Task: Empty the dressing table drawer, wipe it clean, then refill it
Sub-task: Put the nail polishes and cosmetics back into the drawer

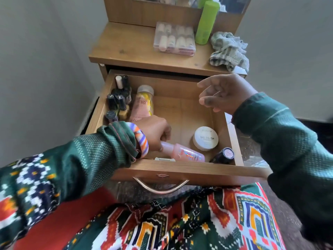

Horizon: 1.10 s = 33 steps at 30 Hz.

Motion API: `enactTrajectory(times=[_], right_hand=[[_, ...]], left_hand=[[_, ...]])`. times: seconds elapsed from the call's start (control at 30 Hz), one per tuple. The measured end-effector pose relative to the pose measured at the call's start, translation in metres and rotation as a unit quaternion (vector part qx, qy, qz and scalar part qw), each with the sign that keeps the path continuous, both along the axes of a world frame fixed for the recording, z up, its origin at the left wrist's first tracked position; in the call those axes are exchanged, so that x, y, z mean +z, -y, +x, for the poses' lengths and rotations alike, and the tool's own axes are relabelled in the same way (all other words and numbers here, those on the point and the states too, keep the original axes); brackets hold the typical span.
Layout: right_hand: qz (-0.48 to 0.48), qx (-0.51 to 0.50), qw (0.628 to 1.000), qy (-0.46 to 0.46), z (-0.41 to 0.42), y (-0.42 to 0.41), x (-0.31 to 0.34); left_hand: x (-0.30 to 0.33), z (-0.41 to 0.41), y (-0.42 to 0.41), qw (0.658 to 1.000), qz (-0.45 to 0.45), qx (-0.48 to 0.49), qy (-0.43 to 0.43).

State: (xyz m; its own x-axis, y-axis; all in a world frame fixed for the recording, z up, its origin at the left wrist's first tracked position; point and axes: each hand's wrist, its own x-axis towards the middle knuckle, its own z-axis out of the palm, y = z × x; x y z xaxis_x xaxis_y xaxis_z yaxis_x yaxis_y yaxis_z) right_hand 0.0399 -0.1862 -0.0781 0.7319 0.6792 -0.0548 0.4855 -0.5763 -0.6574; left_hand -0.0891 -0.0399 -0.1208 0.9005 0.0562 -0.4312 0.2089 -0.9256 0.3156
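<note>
The wooden drawer (173, 169) of the dressing table stands pulled open below me. Inside it my left hand (155, 132) grips the neck of a pink bottle (185, 154) that lies along the front wall. My right hand (223, 92) hovers above the drawer's right back part, fingers loosely spread, holding nothing. Several dark nail polish bottles (118, 100) stand in the back left corner, beside a pink tube (139, 110) and a clear-capped yellow bottle (146, 96). A white nail polish remover jar (205, 138) and a dark round-capped bottle (224, 156) sit at the front right.
On the tabletop (126, 46) rest a clear plastic box of false nails (174, 39), a tall green bottle (207, 22) and a crumpled grey-green cloth (228, 51). A mirror rises behind. Walls close in on both sides. My patterned lap lies under the drawer handle (160, 188).
</note>
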Motion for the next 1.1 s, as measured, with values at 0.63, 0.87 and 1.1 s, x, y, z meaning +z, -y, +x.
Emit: enactTrajectory(times=[0.63, 0.87, 1.1], right_hand=[[0.061, -0.088, 0.994, 0.002, 0.019, -0.026, 0.009], [0.129, -0.203, 0.958, -0.155, 0.053, -0.075, 0.027], [0.193, -0.254, 0.895, -0.313, 0.057, -0.083, 0.033]], left_hand=[[0.049, 0.034, -0.037, 0.994, -0.063, 0.042, 0.079], [0.090, 0.094, -0.072, 0.959, -0.061, 0.214, 0.176], [0.070, 0.108, -0.089, 0.886, -0.273, 0.320, 0.196]])
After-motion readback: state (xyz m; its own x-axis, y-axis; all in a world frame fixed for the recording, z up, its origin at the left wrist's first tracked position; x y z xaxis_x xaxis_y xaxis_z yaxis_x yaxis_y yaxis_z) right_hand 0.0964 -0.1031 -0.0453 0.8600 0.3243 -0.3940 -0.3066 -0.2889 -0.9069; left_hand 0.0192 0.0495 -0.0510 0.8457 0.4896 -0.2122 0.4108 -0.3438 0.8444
